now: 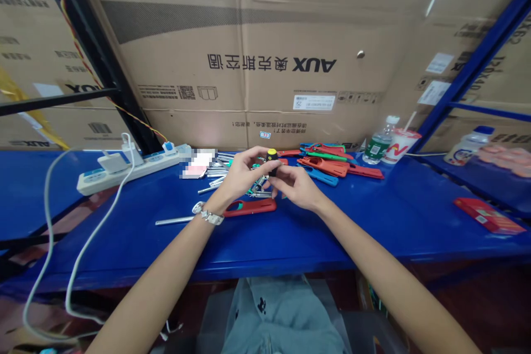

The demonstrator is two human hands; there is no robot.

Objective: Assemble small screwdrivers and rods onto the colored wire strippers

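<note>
In the head view, a short black screwdriver (272,154) with a yellow cap stands upright between my hands. My left hand (248,170) is closed around its handle with thumb and fingers. Just below the handle, my right hand (296,183) is closed in a pinch; what its fingertips hold is mostly hidden. Small metal and green parts (260,185) show under the hands. Beneath my left wrist, a red plastic lighter shell (253,207) lies on the blue table (286,243), with a thin metal tube (176,221) to its left.
Metal tubes (213,172) lie behind my left hand. Red, green and blue lighter shells (327,165) are piled right. A power strip (133,168) with white cables stands left. A water bottle (375,144), cup (400,146) and red packet (487,215) are right. Cardboard (265,27) backs the table.
</note>
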